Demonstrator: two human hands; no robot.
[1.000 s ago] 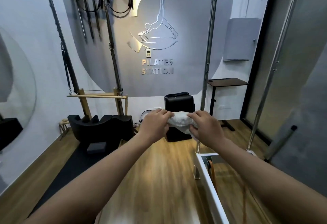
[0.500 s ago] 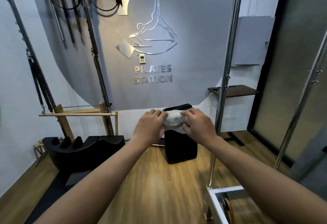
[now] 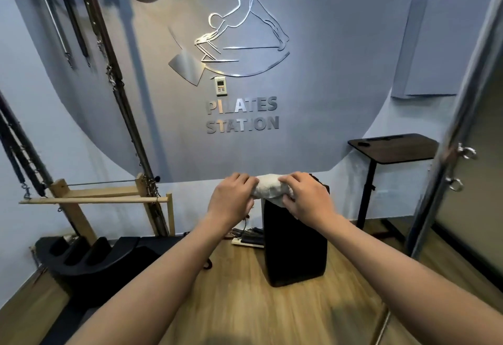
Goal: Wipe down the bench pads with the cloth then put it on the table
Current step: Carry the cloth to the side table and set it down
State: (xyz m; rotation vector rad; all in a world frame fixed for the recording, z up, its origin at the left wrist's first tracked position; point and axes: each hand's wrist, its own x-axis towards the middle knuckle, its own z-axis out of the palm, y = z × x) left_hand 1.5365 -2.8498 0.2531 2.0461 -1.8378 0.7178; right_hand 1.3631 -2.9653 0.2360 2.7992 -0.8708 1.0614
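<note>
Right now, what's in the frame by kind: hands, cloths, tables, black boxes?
Hands: 2, left hand and right hand, both gripping the cloth
Cloths: 1, white cloth
Tables: 1, dark side table
Black boxes: 1, black box
Total: 5

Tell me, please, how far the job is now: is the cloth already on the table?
Not yet. The left hand and right hand both grip the bunched white cloth in the air. The dark side table stands ahead to the right, without the cloth. Whether the pads were wiped cannot be seen. Left: setting the cloth down.
</note>
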